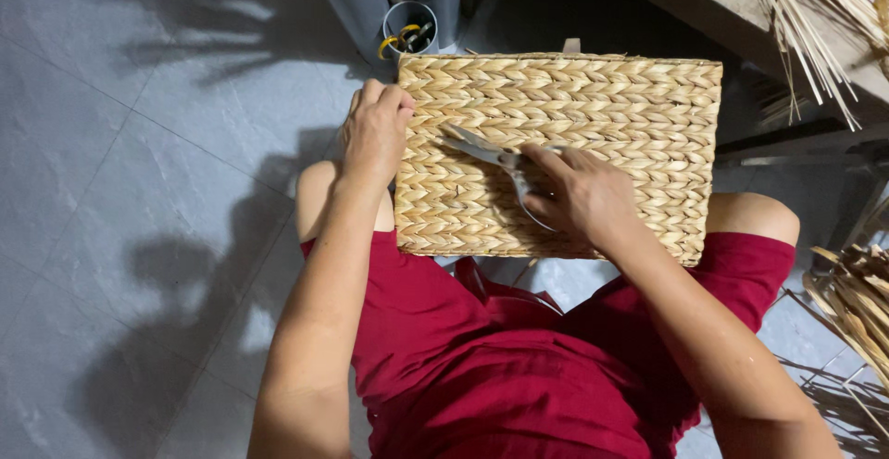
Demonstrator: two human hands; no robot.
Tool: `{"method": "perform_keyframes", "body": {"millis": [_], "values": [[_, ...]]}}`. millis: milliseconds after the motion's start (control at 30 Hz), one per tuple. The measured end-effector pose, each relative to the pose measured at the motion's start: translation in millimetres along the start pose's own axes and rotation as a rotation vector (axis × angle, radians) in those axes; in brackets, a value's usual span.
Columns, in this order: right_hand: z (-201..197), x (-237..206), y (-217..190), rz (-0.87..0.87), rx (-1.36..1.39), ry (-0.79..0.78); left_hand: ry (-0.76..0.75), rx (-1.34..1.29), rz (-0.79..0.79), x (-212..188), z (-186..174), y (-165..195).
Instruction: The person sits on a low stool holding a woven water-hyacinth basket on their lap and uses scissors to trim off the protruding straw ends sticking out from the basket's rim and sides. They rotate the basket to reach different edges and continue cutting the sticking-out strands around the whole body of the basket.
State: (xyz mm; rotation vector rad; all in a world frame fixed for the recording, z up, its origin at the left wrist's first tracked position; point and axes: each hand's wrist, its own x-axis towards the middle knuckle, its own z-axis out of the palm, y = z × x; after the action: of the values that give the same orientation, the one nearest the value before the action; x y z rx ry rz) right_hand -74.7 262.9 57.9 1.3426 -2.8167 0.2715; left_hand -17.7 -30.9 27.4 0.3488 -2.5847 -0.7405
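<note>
Two hands work: left hand (375,130) clamps the woven basket (630,135) edge, right hand (579,195) seemingly grips scissors (482,150).

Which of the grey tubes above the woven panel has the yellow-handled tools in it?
The short front tube, nearest the woven panel; the taller tubes behind hold straw or nothing visible.

left hand (375,130): fingers curled, gripping | right hand (579,195): fingers closed, gripping | both forearms extended forward
</note>
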Motion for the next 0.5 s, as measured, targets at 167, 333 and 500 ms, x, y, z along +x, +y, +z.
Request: {"method": "perform_keyframes", "body": {"millis": [167,333,500], "values": [[8.3,33.8,-11.2,-0.017,-0.034,-0.084,-0.002,0.03,0.082,-1.4,-2.8,4.3],[13.3,43.9,-21.8,-0.056,-0.043,-0.053,0.01,0.061,0.104,-4.3,-2.2,5.5],[20.5,41.8,-23.9,-0.007,-0.132,-0.334,0.03,0.076,0.066,-2.8,2.1,5.5]]}}
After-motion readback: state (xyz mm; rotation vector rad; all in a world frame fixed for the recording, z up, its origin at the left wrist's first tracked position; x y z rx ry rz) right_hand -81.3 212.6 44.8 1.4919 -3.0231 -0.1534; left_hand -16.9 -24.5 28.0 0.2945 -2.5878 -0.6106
